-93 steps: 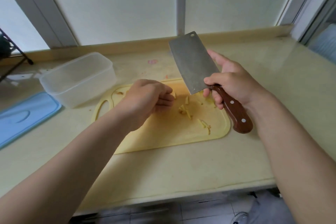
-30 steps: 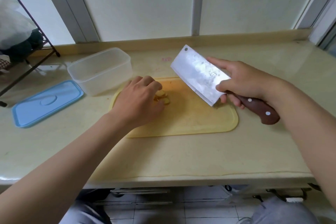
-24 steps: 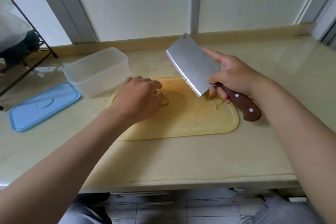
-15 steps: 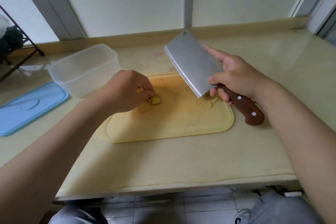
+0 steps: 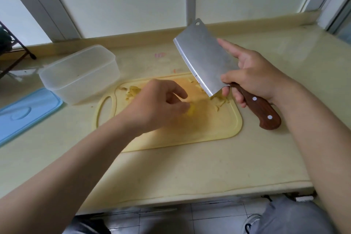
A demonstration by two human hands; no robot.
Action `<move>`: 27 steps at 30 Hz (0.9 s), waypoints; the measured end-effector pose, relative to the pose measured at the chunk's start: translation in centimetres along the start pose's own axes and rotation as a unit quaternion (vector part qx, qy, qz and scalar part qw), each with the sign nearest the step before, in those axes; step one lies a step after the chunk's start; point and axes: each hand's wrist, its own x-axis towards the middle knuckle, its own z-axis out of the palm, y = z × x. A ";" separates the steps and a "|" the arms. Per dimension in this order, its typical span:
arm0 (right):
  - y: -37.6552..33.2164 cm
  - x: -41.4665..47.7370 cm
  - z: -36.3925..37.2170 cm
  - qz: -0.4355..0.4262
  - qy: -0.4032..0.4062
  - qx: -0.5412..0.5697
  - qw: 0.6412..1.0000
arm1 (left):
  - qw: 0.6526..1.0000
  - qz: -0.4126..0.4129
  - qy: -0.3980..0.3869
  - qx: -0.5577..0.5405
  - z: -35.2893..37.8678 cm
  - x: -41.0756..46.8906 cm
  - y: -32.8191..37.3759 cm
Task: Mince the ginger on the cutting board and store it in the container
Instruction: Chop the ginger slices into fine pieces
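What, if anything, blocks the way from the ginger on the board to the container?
Nothing visible. The container stands open at the left end of the board, its blue lid off, ginger close by.

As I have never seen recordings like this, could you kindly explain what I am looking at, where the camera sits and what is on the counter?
There is no machine here: a person works with two bare hands, and the one camera is worn on the head, looking forward and down. On the pale counter lies a yellow cutting board with ginger pieces scattered on it. To its left stand an open clear container and, beside that, a blue lid lying flat. The right hand has a firm grip on a cleaver by its wooden handle, the blade raised above the board's right side. The left hand hovers over the middle of the board, curled above some ginger; blur hides whether it pinches any.
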 end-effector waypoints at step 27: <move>-2.6 -5.7 3.0 0.053 0.013 -0.265 0.963 | 0.856 0.450 -0.028 0.254 0.9 0.5 -4.8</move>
